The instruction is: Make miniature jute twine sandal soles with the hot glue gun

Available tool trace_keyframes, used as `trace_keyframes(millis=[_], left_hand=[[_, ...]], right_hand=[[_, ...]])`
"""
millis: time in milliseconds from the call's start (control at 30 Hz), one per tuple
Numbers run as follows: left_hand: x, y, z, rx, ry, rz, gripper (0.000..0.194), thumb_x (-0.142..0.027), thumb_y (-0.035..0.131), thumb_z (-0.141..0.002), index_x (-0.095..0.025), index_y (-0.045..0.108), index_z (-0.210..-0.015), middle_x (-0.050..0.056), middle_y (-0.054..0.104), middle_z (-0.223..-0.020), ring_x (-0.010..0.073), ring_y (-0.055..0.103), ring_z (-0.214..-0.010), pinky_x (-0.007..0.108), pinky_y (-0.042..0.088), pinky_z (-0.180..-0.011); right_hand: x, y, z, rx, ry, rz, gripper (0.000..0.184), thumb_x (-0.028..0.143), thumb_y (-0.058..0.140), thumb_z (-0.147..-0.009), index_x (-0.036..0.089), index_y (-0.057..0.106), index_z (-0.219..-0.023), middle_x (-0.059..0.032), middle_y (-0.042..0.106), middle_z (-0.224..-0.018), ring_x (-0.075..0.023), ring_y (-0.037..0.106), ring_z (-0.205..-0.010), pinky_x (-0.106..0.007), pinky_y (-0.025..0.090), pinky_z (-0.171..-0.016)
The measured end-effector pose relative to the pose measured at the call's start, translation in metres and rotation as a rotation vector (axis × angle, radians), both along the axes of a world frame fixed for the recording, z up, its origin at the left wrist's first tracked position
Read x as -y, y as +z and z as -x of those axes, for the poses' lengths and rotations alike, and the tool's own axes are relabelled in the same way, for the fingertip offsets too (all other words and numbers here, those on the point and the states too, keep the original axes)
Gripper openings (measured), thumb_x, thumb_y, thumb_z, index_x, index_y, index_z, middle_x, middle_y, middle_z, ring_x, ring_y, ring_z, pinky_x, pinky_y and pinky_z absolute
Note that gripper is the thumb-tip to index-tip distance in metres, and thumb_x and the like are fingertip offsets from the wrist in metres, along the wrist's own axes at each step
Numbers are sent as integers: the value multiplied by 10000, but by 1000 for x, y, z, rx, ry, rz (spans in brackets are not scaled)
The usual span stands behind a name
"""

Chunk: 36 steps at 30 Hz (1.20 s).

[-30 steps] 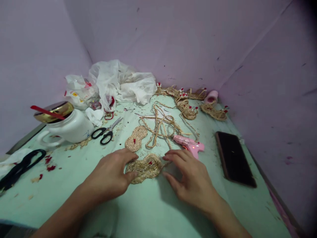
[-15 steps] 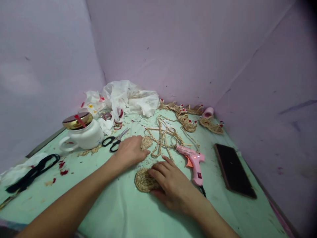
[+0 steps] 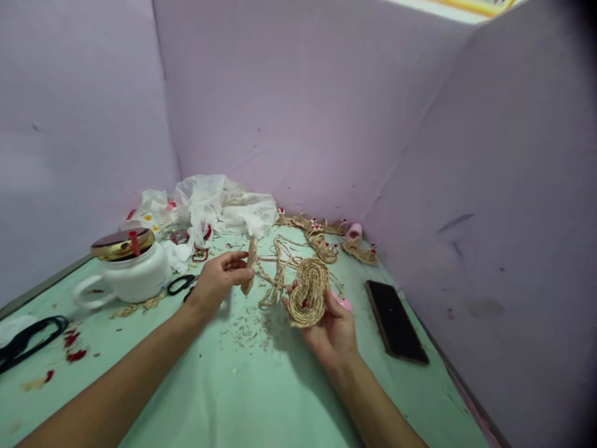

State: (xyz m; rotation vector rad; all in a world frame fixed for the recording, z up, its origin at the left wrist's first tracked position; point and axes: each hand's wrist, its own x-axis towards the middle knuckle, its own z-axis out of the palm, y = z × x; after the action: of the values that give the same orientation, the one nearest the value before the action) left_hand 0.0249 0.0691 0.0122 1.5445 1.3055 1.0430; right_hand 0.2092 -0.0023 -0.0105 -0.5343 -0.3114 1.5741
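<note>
My right hand is palm up above the green table, its fingers round a coiled jute sole shaped like a figure eight with a red spot on it. My left hand is raised to the left of it and pinches a second, smaller jute sole seen edge-on. A tangle of loose jute braid lies on the table between and behind the two hands. A pink glue gun shows just behind my right hand, mostly hidden.
A white jar with a gold lid and black scissors lie left. Crumpled plastic bags fill the back corner, finished jute pieces beside them. A dark phone lies right, a black cord far left. Purple walls enclose the table.
Both hands lifted the jute soles off the table: the right one now holds the larger sole up, the left one holds the smaller sole on edge. The camera tilted upward.
</note>
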Motion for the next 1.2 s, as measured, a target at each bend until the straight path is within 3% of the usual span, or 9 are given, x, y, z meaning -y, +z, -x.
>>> trace_keyframes(millis=[67,133,333,600,733,833,967,1100,1200], left_hand=[[12,3,-9,211,-27,-11,537,-356,651,-588,-94,539,-1043,80,622,-896,184,592,-829,275,473,-721],[24,5,-17,285,-52,-5,507,-331,685,-573,-100,556,-1006,60,612,-849,176,581,-794,282,469,-719],[45,8,-29,43,-28,-102,493,-333,652,-628,-117,545,-1058,63,615,-868,179,558,-747,293,461,-633],[59,-1,-49,-293,33,-335,437,-279,600,-666,-131,555,-1074,97,597,-1027,214,556,-888,318,455,-714],[58,-3,-49,-292,-32,-361,310,-289,499,-771,-143,573,-1035,85,595,-998,195,558,-883,315,455,-731],[52,2,-41,-228,3,-326,269,-291,444,-809,-151,584,-991,69,610,-955,170,566,-824,299,459,-701],[50,5,-38,-280,15,-320,297,-335,532,-752,-142,596,-968,69,613,-929,179,568,-790,318,468,-698],[58,0,-44,-433,-43,-408,437,-316,631,-663,-129,565,-1053,95,589,-1010,231,539,-935,384,439,-837],[61,-6,-46,-456,-58,-459,424,-266,619,-671,-131,554,-1067,103,580,-1034,239,524,-975,395,426,-872]], right_hand=[[-2,-1,4,-55,0,-10,225,317,544,-775,167,683,-869,-70,725,-868,-218,645,-859,-451,419,-910],[-4,-3,9,-79,13,-38,255,313,489,-815,162,683,-881,-69,723,-869,-207,642,-862,-434,410,-926],[-4,-8,17,-74,37,-86,257,264,453,-842,159,686,-865,-60,724,-852,-196,645,-832,-419,420,-922],[1,-7,29,-23,60,-95,186,276,541,-788,184,682,-867,-63,714,-917,-233,597,-998,-441,434,-908],[1,-7,28,-61,80,-81,242,275,462,-837,179,680,-882,-69,717,-895,-223,603,-991,-442,431,-915],[-1,-7,25,-88,71,-76,310,285,384,-877,176,673,-907,-71,717,-893,-217,616,-962,-454,427,-918],[-1,-7,25,-90,64,-59,319,283,374,-882,168,671,-900,-76,715,-876,-217,617,-956,-453,425,-919],[0,-7,26,-73,58,-39,274,261,413,-862,160,667,-891,-78,710,-875,-218,611,-967,-431,448,-902],[0,-6,26,-76,67,-3,264,240,410,-858,162,662,-865,-70,709,-850,-217,616,-952,-424,474,-870]])
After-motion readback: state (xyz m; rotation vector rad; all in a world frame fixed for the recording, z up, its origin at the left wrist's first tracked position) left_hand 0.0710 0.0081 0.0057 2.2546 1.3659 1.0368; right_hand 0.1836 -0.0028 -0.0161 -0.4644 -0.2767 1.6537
